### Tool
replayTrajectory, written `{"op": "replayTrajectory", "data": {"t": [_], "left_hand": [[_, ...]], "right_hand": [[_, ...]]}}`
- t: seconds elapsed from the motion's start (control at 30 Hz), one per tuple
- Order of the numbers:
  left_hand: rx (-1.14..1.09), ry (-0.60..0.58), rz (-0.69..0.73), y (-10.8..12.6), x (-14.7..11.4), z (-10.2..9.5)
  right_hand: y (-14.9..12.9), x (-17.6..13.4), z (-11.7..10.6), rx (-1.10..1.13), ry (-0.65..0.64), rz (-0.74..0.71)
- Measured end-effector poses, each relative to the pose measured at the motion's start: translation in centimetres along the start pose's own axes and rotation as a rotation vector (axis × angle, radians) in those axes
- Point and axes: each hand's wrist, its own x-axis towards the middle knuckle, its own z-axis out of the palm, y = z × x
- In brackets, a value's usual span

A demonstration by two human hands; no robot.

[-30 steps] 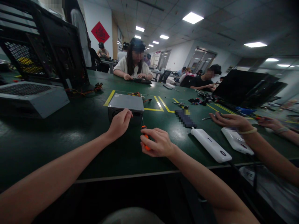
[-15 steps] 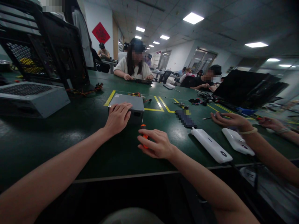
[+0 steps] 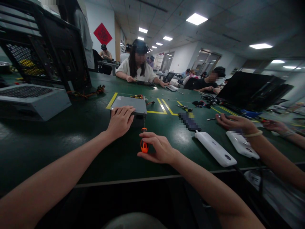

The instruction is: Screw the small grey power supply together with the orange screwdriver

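A grey computer power supply point(image 3: 130, 102) sits on the green table. My left hand point(image 3: 121, 121) grips its near left corner, fingers over the top and thumb along the front face. In my right hand point(image 3: 159, 148) is a screwdriver point(image 3: 144, 144) with an orange and black handle, held between fingertips and thumb. Its thin shaft points away from me and meets the right end of the power supply's front face. The screw at the tip is too small to make out.
A second power supply point(image 3: 35, 103) and an open computer case point(image 3: 54, 47) stand at left. To the right lie a phone point(image 3: 189, 121), white power banks point(image 3: 215, 149) and a neighbour's hand point(image 3: 235, 124) with a tool. Another person point(image 3: 138, 66) sits opposite.
My right hand's fingers have shifted around the screwdriver handle, showing more of it, and the handle sits slightly further left. My left hand and the power supply have stayed in place.
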Motion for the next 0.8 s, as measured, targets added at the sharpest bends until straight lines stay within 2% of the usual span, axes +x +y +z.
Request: {"op": "replayTrajectory", "data": {"t": [0.17,0.27,0.43,0.53,0.67,0.8], "left_hand": [[0.017,0.001,-0.003,0.15,-0.13,0.06],[0.009,-0.003,-0.005,0.19,-0.17,0.06],[0.017,-0.006,-0.001,0.21,-0.13,-0.06],[0.014,-0.014,0.002,0.18,-0.15,-0.06],[-0.012,-0.014,-0.005,0.09,-0.18,0.07],[-0.001,-0.018,-0.001,0.07,-0.17,0.09]], "right_hand": [[-0.26,0.31,-0.34,-0.072,-0.090,-0.038],[-0.31,0.32,-0.27,-0.125,-0.059,-0.082],[0.07,-0.20,0.30,-0.012,-0.005,-0.002],[0.14,-0.22,0.14,0.002,-0.051,-0.001],[-0.06,0.05,-0.20,-0.125,-0.095,-0.058],[0.04,-0.10,0.20,-0.064,-0.017,-0.029]]}}
